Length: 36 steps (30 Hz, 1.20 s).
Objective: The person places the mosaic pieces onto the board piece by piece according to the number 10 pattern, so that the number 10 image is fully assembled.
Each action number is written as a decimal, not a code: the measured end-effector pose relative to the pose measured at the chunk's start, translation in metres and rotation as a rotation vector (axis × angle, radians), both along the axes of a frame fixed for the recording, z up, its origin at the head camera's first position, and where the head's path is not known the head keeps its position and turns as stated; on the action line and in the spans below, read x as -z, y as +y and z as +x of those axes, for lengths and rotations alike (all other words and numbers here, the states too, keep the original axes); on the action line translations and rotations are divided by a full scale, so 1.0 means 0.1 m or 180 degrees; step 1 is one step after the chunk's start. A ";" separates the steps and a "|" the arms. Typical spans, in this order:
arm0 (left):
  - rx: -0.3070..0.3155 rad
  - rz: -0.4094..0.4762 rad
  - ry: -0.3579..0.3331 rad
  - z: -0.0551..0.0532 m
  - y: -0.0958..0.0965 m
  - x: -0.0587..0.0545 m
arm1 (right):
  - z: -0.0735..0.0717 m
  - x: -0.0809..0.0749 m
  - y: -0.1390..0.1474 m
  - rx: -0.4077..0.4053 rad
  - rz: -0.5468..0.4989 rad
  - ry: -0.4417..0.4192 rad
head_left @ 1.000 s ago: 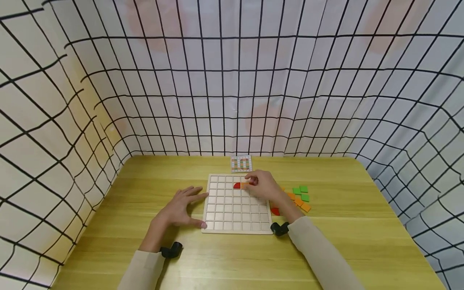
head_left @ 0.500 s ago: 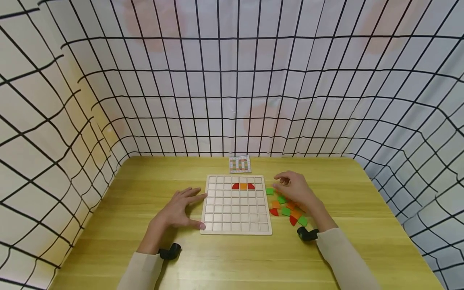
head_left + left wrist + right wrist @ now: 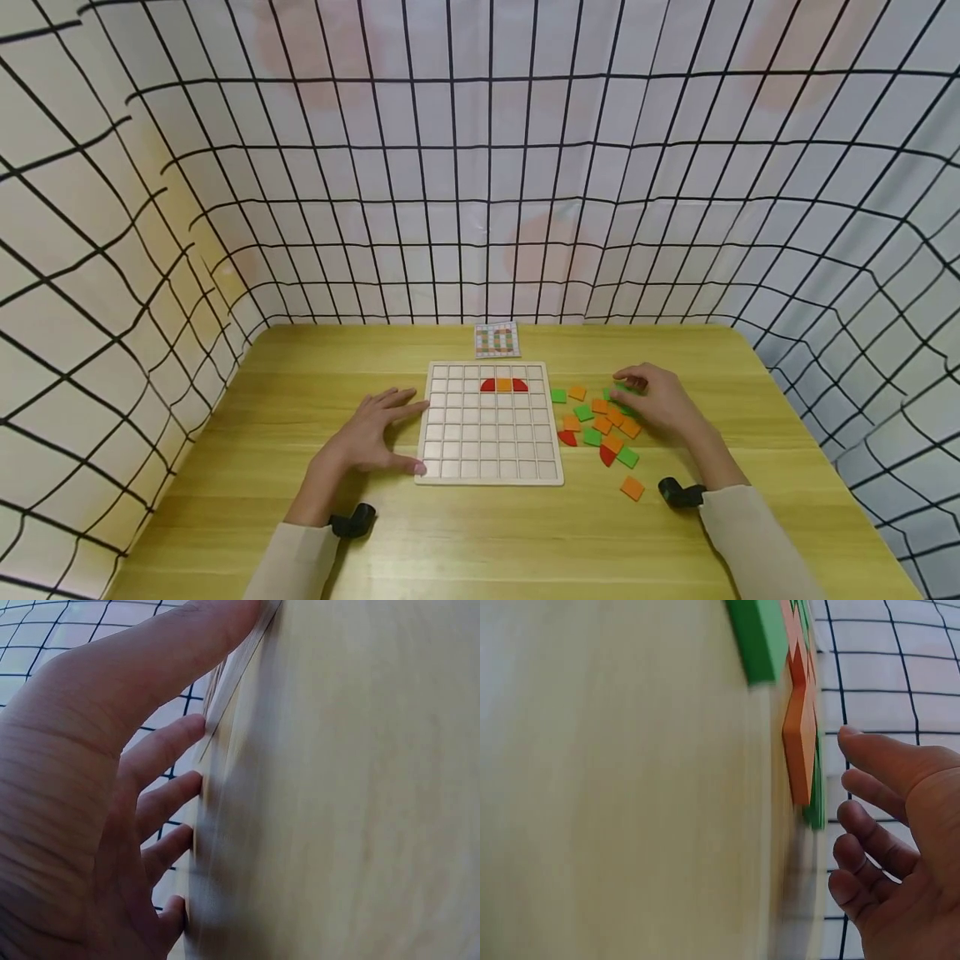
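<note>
A pale gridded board (image 3: 480, 442) lies on the table. In one of its upper rows, an orange square tile (image 3: 504, 385) sits between two red rounded tiles (image 3: 488, 385). My left hand (image 3: 371, 432) spreads its fingers at the board's left side, thumb and forefinger touching the edge. To the right, my right hand (image 3: 660, 402) hovers over the far right of the loose tiles, partly hiding some green tiles (image 3: 608, 393). Its fingers are loosely bent in the right wrist view, with nothing between them, close to an orange tile (image 3: 800, 742).
Loose orange tiles (image 3: 632, 427), green tiles (image 3: 627, 457) and red tiles (image 3: 567, 437) scatter beside the board's right edge. One orange tile (image 3: 632, 487) lies apart, nearer the front. A small printed pattern card (image 3: 497, 340) is behind the board. Black-lined white curtain (image 3: 480, 200) surrounds the table.
My right hand has left the upper part of the board, where a second red tile now sits right of the orange one, and moved right over the loose tiles. My left hand stays put.
</note>
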<state>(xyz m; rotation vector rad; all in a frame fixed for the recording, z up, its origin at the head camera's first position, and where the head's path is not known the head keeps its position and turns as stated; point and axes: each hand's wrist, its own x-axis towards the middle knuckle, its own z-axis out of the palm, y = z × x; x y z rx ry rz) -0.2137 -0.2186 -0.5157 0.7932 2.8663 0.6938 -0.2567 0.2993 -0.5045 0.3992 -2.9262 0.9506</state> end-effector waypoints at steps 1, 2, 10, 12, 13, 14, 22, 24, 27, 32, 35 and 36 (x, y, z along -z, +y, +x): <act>-0.0001 -0.0002 -0.0004 0.00 0.00 0.00 | 0.01 0.00 0.03 0.0005 0.0011 -0.0015; 0.0000 0.0001 -0.0006 0.00 0.00 0.00 | 0.01 0.00 0.07 -0.0007 0.0031 -0.0022; 0.0001 -0.0015 -0.0021 0.01 0.01 -0.01 | 0.06 0.08 0.28 -0.0010 0.0102 -0.0145; 0.0009 -0.0008 -0.0026 0.01 0.02 -0.02 | 0.08 0.09 0.31 0.0015 0.0067 -0.0133; 0.0011 -0.0005 -0.0032 0.01 0.02 -0.02 | 0.09 0.09 0.32 0.0039 0.0038 -0.0121; 0.0015 -0.0005 -0.0030 0.01 0.02 -0.02 | 0.10 0.10 0.33 0.0056 0.0027 -0.0108; 0.0011 0.0015 -0.0018 0.01 0.02 -0.02 | 0.07 0.10 0.30 0.0215 -0.0008 -0.0082; 0.0022 0.0035 -0.0015 0.00 0.02 -0.01 | 0.05 0.11 0.30 0.0262 -0.0026 -0.0102; 0.0031 0.0024 -0.0015 0.00 0.02 0.00 | 0.03 0.11 0.33 0.0289 0.0023 -0.0132; 0.0009 -0.0013 -0.0041 0.00 0.02 -0.01 | 0.03 0.12 0.37 0.0274 0.0028 -0.0165; 0.0009 -0.0008 -0.0034 0.00 0.01 -0.01 | 0.03 0.12 0.36 0.0271 -0.0011 -0.0165; 0.0009 -0.0005 -0.0026 0.01 0.00 -0.01 | 0.03 0.12 0.36 0.0266 -0.0006 -0.0167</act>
